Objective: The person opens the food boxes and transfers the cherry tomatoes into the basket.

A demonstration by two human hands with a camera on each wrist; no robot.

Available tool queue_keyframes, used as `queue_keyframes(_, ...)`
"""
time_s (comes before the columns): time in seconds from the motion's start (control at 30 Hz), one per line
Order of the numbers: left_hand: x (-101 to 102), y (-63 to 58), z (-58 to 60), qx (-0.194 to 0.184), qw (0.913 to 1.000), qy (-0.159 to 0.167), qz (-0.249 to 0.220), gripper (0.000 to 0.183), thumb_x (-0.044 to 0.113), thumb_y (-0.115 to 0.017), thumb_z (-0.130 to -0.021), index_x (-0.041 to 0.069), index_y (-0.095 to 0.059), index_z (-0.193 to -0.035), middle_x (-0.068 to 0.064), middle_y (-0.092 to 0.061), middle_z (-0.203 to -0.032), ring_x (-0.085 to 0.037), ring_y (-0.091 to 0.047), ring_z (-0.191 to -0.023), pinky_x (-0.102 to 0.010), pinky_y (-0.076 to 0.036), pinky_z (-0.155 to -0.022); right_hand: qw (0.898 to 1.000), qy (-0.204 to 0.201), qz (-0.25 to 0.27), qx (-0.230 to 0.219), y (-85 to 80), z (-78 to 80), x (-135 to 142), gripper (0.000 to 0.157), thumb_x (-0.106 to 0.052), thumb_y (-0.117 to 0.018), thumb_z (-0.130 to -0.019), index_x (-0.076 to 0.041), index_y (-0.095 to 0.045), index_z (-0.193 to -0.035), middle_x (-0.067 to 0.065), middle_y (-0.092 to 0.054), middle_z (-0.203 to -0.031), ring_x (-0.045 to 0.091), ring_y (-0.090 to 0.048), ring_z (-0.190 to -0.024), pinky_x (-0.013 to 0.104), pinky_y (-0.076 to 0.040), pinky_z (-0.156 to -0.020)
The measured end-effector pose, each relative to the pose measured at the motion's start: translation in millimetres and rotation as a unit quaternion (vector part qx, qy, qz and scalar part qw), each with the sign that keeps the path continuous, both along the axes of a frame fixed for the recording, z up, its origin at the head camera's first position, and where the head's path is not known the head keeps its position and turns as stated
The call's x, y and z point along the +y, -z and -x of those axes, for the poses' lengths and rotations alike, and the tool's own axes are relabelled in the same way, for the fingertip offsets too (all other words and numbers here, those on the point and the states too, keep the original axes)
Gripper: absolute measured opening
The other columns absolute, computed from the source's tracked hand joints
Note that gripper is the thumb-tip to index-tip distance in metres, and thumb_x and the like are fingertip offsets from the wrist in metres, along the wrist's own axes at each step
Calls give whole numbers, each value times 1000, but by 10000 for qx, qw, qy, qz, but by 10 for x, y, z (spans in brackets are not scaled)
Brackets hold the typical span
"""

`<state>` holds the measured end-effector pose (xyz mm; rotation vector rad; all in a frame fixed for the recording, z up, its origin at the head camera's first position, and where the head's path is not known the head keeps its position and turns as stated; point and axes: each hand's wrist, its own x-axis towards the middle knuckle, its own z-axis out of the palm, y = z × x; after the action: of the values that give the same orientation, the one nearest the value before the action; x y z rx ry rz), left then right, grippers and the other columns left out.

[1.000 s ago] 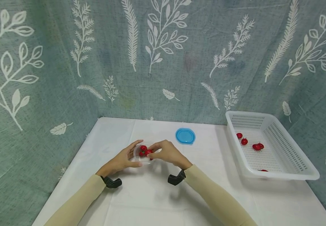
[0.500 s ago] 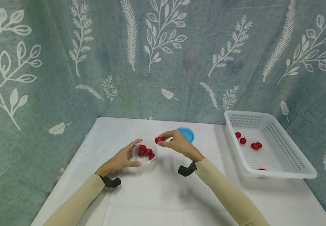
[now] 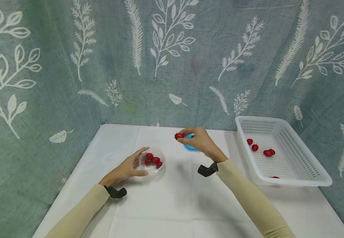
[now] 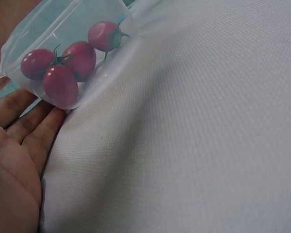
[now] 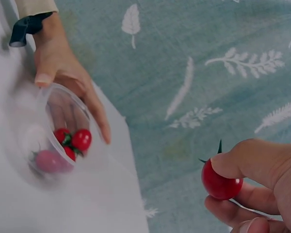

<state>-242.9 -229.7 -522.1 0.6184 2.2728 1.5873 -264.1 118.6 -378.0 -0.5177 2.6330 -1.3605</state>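
Observation:
My right hand point(image 3: 200, 142) pinches a red cherry tomato point(image 3: 178, 136) between thumb and fingers, raised above the table; its green stem tips show in the right wrist view. Around the left side of a small round clear plastic container point(image 3: 152, 171), my left hand point(image 3: 127, 170) is curved, thumb at the near side and fingers along the far side. Several cherry tomatoes point(image 4: 79, 60) lie in the bottom of this container, some with green stems. A blue lid point(image 3: 191, 147) on the table is partly hidden behind the right hand.
At the right stands a white perforated basket point(image 3: 294, 182) with several cherry tomatoes point(image 3: 255, 147) inside. White cloth covers the table point(image 3: 160, 205). A grey-green patterned curtain point(image 3: 195, 86) hangs behind and along the sides.
My right hand has lifted away from the container toward the back right, with a cherry tomato in its fingers, and now overlaps the blue lid. The left hand stays at the container.

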Motion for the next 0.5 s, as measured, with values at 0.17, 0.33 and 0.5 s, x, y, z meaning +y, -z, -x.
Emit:
queue_keyframes(0.17,-1,24,-3,-5,10000,5,-31,108,27,-91,-81,32,-22,-165,1,-12,-171,-32,-9,-157,-55,-21,-123,9999,117,11,-25,-81,19,179,26,-35,-79,-93,-22,-78,-117,-1,-71,-113,24,-57,-119,45,-52,-98)
queue_keyframes(0.33,3,12,1,-1,10000,-5,-48,109,29,-91,-81,30,-21,-165,1,-11,-171,-32,-8,-157,-53,-21,-123,9996,277,-39,-25,-136,33,388,32,-34,-77,-95,-16,-76,-121,4,-69,-118,27,-53,-122,48,-51,-98)
queue_keyframes(0.5,-3,15,-8,-16,10000,-8,-74,108,26,-91,-82,32,-22,-165,2,-11,-171,-31,-9,-157,-53,-20,-123,9987,462,-178,-94,-159,34,609,39,-37,-75,-96,-15,-72,-128,9,-67,-125,31,-56,-118,46,-53,-90)
